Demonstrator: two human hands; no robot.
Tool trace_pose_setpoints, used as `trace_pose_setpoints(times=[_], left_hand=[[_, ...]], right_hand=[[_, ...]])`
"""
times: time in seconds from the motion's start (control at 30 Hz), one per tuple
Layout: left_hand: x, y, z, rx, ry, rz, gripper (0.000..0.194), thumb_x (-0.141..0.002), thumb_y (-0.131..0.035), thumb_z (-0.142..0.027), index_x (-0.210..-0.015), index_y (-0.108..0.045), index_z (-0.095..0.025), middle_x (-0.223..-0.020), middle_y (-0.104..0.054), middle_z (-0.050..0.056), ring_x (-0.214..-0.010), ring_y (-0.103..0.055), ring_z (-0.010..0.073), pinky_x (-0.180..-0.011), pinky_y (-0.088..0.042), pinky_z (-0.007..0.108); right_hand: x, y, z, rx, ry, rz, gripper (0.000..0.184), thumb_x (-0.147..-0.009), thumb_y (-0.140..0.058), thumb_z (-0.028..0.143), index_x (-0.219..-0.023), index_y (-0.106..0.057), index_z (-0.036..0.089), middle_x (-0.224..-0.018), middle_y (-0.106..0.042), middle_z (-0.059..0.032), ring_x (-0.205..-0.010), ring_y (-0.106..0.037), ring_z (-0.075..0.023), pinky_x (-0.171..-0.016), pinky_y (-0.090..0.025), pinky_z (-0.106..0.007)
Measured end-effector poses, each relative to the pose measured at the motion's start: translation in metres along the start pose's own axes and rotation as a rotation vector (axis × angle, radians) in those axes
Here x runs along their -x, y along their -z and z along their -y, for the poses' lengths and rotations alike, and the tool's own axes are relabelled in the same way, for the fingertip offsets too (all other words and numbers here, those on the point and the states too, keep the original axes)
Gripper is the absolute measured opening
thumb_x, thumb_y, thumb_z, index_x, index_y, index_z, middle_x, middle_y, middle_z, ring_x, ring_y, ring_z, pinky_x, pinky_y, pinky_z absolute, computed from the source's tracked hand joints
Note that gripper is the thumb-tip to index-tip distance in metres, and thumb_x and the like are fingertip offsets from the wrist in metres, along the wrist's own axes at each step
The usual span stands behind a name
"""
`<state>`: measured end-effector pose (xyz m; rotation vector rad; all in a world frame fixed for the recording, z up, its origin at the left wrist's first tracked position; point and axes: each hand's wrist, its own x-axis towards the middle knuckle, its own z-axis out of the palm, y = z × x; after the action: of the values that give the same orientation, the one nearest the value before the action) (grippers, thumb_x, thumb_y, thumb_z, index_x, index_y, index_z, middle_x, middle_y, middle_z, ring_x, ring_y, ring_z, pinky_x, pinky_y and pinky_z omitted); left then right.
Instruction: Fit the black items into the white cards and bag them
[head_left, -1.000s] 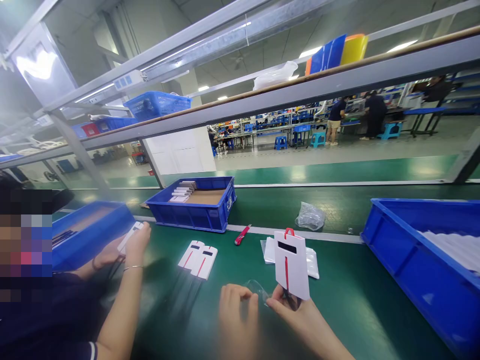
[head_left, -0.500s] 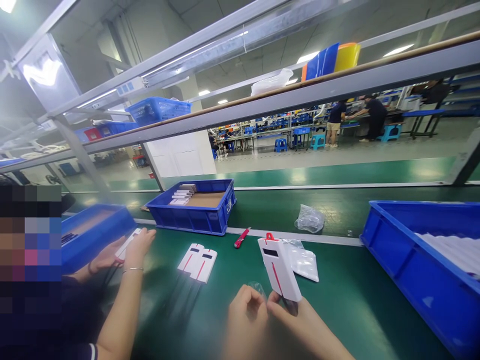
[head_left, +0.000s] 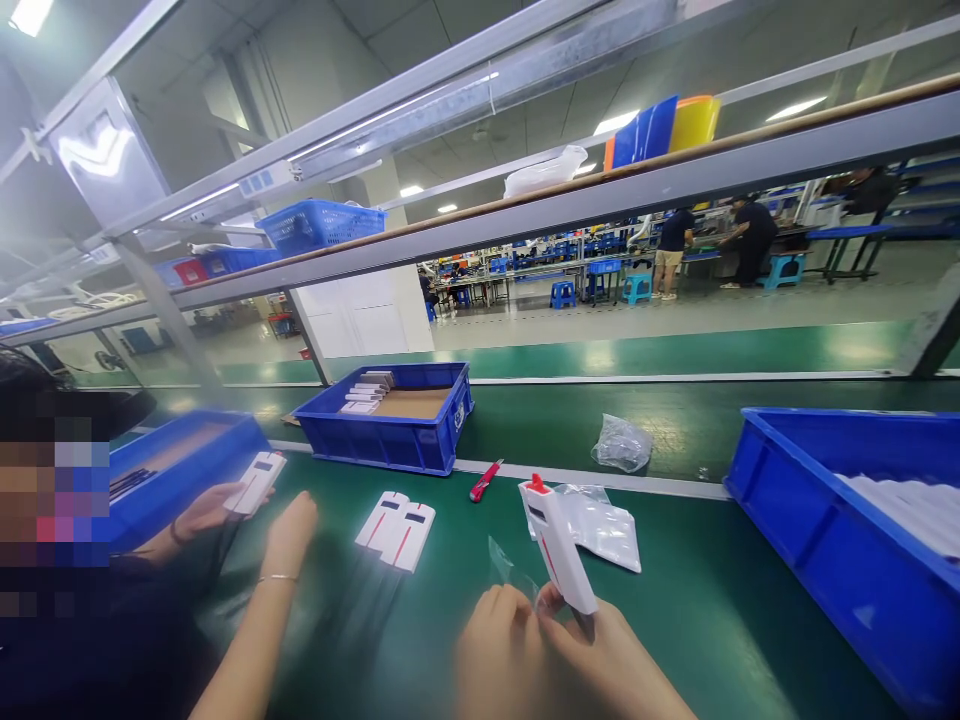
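Observation:
Upright in my right hand (head_left: 611, 650) is a slim white device (head_left: 561, 555) with a small dark window, a red stripe and a red piece at its top. The fingers close around its lower end. Close beside it, my left hand (head_left: 495, 640) is closed in a pinch on a thin clear plastic bag (head_left: 510, 567), which sticks up above the fingertips. The bag's lower part is hidden by my hands. Behind the device lie flat clear plastic bags (head_left: 611, 535). Two similar white devices (head_left: 397, 530) lie overlapping on the green table to the left.
A red utility knife (head_left: 486, 482) and crumpled clear plastic (head_left: 622, 443) lie farther back. A blue bin (head_left: 390, 435) with white pieces stands behind; another blue bin (head_left: 832, 540) is at right. On the left, a co-worker's hand holds a white device (head_left: 256, 484) near a third bin.
The device in my right hand has turned, showing more of its narrow side. More of the clear bag shows above my left hand. The co-worker's hands have moved apart.

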<state>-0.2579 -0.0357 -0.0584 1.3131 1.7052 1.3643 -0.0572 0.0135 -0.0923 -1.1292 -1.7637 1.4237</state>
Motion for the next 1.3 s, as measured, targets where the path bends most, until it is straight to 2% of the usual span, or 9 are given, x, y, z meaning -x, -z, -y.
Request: trace_pose_setpoints(times=[0.2, 0.33, 0.43, 0.53, 0.63, 0.73, 0.93, 1.17, 1.3], left_hand=[[-0.059, 0.134, -0.012, 0.035, -0.052, -0.158, 0.023, -0.095, -0.057, -0.043, -0.113, -0.066, -0.031, -0.127, -0.063, 0.009, -0.117, -0.060, 0.0222, -0.092, -0.056, 0.038], [-0.083, 0.197, 0.001, 0.110, -0.196, -0.374, 0.024, -0.083, -0.068, -0.048, -0.101, -0.069, -0.032, -0.124, -0.070, 0.002, -0.149, -0.029, 0.0292, -0.108, -0.048, 0.045], [-0.097, 0.214, 0.009, 0.131, -0.247, -0.459, 0.052, -0.088, -0.035, -0.054, -0.063, -0.069, -0.024, -0.100, -0.078, 0.008, -0.132, -0.049, 0.0302, -0.087, -0.056, 0.043], [-0.104, 0.217, 0.010, 0.069, -0.034, -0.314, 0.065, -0.087, -0.019, -0.045, -0.034, -0.051, -0.023, -0.061, -0.073, 0.014, -0.102, -0.067, 0.0345, -0.052, -0.052, 0.036], [-0.104, 0.217, 0.016, 0.116, 0.036, -0.433, 0.053, -0.090, -0.035, -0.044, -0.054, -0.066, -0.021, -0.079, -0.078, 0.012, -0.117, -0.061, 0.0337, -0.064, -0.057, 0.038], [-0.099, 0.218, 0.026, 0.232, -0.132, -0.580, 0.040, -0.089, -0.049, -0.056, -0.093, -0.073, -0.024, -0.120, -0.073, 0.009, -0.139, -0.045, 0.0280, -0.101, -0.050, 0.041], [-0.078, 0.185, 0.011, 0.293, -0.042, -0.288, 0.031, -0.097, -0.049, -0.050, -0.118, -0.064, -0.032, -0.125, -0.066, 0.006, -0.135, -0.049, 0.0277, -0.106, -0.047, 0.048], [-0.011, 0.047, 0.008, 0.257, 0.058, 0.015, 0.033, -0.095, -0.060, -0.035, -0.124, -0.059, -0.019, -0.126, -0.061, 0.010, -0.107, -0.063, 0.0229, -0.090, -0.056, 0.043], [0.016, 0.000, 0.021, 0.251, 0.098, 0.103, 0.031, -0.095, -0.060, -0.036, -0.121, -0.060, -0.019, -0.122, -0.063, 0.009, -0.104, -0.063, 0.0220, -0.087, -0.057, 0.042]], right_hand=[[-0.003, -0.004, -0.006, -0.007, 0.015, -0.036, 0.020, -0.069, -0.069, 0.040, -0.068, -0.060, 0.023, -0.065, -0.062, 0.0018, -0.061, -0.052, -0.0172, -0.055, -0.041, -0.024], [-0.005, 0.000, -0.006, 0.015, 0.017, -0.087, 0.020, -0.070, -0.069, 0.042, -0.070, -0.060, 0.024, -0.061, -0.058, 0.0038, -0.058, -0.047, -0.0156, -0.053, -0.038, -0.024], [-0.006, 0.005, -0.003, 0.020, 0.022, -0.088, 0.020, -0.074, -0.066, 0.043, -0.074, -0.059, 0.024, -0.063, -0.054, 0.0047, -0.060, -0.043, -0.0150, -0.053, -0.035, -0.024], [-0.004, 0.007, 0.001, -0.007, 0.031, -0.011, 0.021, -0.075, -0.066, 0.042, -0.073, -0.056, 0.022, -0.068, -0.051, 0.0042, -0.065, -0.042, -0.0150, -0.057, -0.035, -0.024], [-0.001, 0.006, 0.006, -0.055, 0.030, 0.094, 0.025, -0.081, -0.062, 0.044, -0.075, -0.054, 0.021, -0.070, -0.048, 0.0040, -0.067, -0.040, -0.0143, -0.059, -0.035, -0.025], [0.002, 0.005, 0.012, -0.097, -0.005, 0.170, 0.030, -0.084, -0.059, 0.048, -0.073, -0.051, 0.021, -0.066, -0.046, 0.0041, -0.062, -0.038, -0.0130, -0.056, -0.032, -0.025], [0.007, 0.008, 0.016, -0.163, -0.049, 0.212, 0.046, -0.076, -0.063, 0.067, -0.075, -0.052, 0.022, -0.066, -0.048, 0.0046, -0.058, -0.039, -0.0119, -0.055, -0.035, -0.025], [0.000, 0.009, 0.007, -0.147, -0.057, 0.159, 0.050, -0.068, -0.071, 0.070, -0.071, -0.059, 0.021, -0.065, -0.054, 0.0028, -0.062, -0.048, -0.0152, -0.059, -0.042, -0.028], [-0.006, 0.022, 0.007, -0.132, -0.043, 0.053, 0.044, -0.078, -0.064, 0.065, -0.074, -0.056, 0.022, -0.061, -0.047, 0.0055, -0.056, -0.038, -0.0120, -0.052, -0.031, -0.026]])
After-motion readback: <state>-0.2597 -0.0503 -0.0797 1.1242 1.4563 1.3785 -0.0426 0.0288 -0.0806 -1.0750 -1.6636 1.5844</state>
